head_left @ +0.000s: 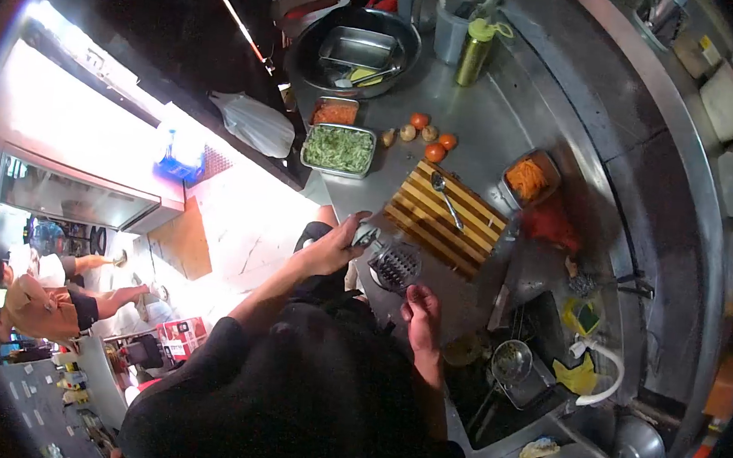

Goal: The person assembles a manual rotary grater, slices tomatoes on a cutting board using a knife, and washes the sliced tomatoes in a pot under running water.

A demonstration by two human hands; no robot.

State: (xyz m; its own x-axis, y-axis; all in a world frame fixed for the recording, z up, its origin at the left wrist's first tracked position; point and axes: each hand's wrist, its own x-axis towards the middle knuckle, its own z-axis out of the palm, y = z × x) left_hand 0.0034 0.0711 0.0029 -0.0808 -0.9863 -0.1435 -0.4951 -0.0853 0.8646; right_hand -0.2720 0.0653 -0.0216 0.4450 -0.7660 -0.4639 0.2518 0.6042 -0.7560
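My left hand (337, 246) is closed around the handle end of a metal grater (395, 267), held in front of my body at the counter's edge. My right hand (422, 309) is curled closed just beside the grater's lower end. Whatever its fingers hold, if anything, is hidden. Beyond the grater lies a striped wooden cutting board (437, 202), with a spoon (449, 202) resting on it. A metal container of shredded orange vegetable (527, 180) stands at the board's far right. Shredded green vegetable (338, 149) fills a metal tray to the left.
Tomatoes (434, 153) and onions (408, 132) sit behind the board. Farther back are a large dark bowl (301, 73) and a green bottle (474, 55). At right is a sink area with a strainer (512, 362) and white faucet (616, 369). People (55, 303) are at far left.
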